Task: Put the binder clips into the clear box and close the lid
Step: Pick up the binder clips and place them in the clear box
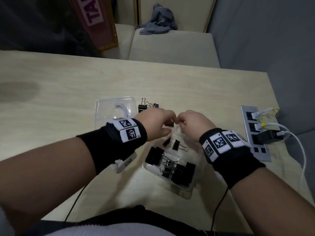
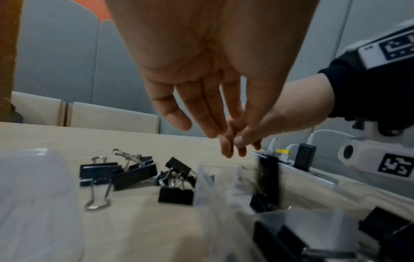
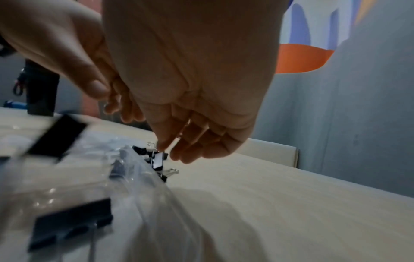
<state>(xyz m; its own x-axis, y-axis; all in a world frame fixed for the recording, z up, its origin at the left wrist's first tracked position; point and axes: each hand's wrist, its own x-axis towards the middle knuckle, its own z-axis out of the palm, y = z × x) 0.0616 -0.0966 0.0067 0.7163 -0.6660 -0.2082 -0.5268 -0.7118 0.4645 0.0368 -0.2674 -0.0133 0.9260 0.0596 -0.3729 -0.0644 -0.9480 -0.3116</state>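
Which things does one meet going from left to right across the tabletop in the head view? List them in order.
Clear lid → loose binder clips at the far side → left hand → right hand → power strip with its white cables.

Place: an office or meeting room.
Bench: pale wood-grain bench (image 1: 68,79) with a power strip (image 1: 255,133) set into its right edge, chargers and white cables plugged in.
Seating: cream padded chairs (image 1: 170,46) along the far side.
Walls: grey padded panels (image 1: 264,31).
Supplies: black binder clips (image 1: 170,164) in a clear box (image 1: 190,186).
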